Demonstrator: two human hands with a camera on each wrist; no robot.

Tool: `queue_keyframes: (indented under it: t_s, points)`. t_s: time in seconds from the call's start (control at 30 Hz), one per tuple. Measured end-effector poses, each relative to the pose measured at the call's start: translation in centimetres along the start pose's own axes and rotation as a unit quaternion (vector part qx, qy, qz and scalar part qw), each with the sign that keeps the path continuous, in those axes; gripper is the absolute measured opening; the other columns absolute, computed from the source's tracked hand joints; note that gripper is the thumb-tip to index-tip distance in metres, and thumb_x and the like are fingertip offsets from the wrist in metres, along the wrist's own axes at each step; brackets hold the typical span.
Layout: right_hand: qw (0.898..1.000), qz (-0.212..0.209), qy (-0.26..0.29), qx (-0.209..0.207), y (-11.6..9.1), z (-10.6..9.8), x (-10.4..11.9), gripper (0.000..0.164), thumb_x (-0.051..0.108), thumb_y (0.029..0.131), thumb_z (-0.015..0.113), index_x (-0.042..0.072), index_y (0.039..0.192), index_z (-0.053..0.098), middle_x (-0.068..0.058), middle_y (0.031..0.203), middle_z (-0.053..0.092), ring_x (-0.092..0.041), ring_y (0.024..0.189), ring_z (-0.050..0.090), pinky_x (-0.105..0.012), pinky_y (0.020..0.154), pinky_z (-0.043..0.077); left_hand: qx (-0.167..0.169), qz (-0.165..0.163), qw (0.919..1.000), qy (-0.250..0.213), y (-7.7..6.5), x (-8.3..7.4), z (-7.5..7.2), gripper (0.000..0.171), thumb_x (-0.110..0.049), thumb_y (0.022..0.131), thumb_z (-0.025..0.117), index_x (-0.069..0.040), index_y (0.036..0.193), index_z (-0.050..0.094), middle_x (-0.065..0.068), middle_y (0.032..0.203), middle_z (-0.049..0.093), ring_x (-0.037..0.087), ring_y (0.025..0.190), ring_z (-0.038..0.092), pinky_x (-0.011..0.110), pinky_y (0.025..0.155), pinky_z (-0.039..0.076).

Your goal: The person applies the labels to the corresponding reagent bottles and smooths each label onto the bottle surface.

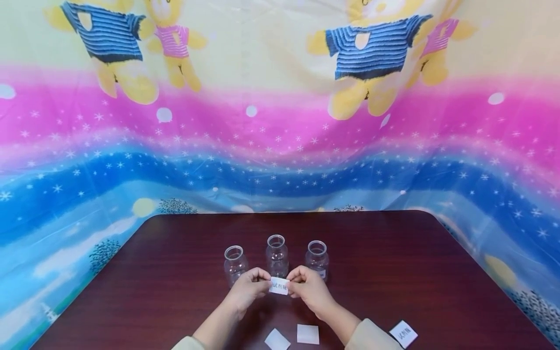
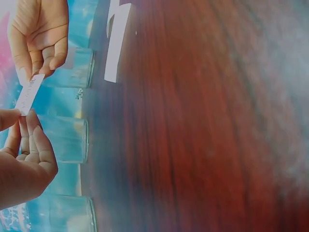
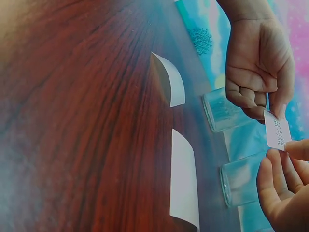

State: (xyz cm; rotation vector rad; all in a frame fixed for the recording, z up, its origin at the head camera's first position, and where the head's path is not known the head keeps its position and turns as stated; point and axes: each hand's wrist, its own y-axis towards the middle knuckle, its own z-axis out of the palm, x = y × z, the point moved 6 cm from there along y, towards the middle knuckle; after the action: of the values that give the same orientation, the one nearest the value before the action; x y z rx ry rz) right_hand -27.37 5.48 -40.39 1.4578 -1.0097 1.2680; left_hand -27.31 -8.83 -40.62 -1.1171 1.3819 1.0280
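Note:
Between both hands is a small white paper label (image 1: 279,286) with handwritten dark characters, held up in front of the middle glass jar (image 1: 277,255). My left hand (image 1: 247,290) pinches its left edge between thumb and fingertips. The opposite edge is pinched by my right hand (image 1: 311,291). In the right wrist view the label (image 3: 277,131) spans the two sets of fingertips. A second glass jar (image 1: 234,260) stands behind the left hand, partly covered by it. Behind the right hand, a third jar (image 1: 317,253) bears a white label low on its side.
Two blank white paper pieces (image 1: 308,334) (image 1: 277,340) lie on the dark wooden table (image 1: 175,272) near its front, curled at the edges. Another written label (image 1: 403,334) lies to the right, by the right sleeve. A patterned cloth (image 1: 280,146) hangs behind the table.

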Motion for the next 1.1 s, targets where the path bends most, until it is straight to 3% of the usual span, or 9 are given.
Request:
queue_keyframes:
  t_s: [0.37,1.1]
  points:
    - [0.999,0.013,-0.025,-0.046,0.7,-0.2,-0.9,0.014,-0.004,0.073,0.058,-0.010,0.081,0.049,-0.003,0.064,0.050,-0.013,0.059,0.053,-0.027,0.054,0.046,-0.022,-0.004,0.9997,0.005,0.8,0.6,-0.1,0.015,-0.004,0.075,0.056,0.006,0.086,0.052,0.002,0.072,0.051,0.015,0.067,0.054,0.034,0.065,0.046]
    - [0.987,-0.026,-0.099,-0.122,2.5,-0.4,-1.1,0.005,-0.005,0.071,0.059,-0.003,0.072,0.055,-0.002,0.060,0.049,-0.010,0.052,0.045,-0.020,0.044,0.037,-0.093,0.004,0.9955,-0.017,1.7,0.7,-0.2,0.009,0.003,0.075,0.056,0.009,0.081,0.052,0.003,0.069,0.052,0.012,0.063,0.053,0.026,0.060,0.046]
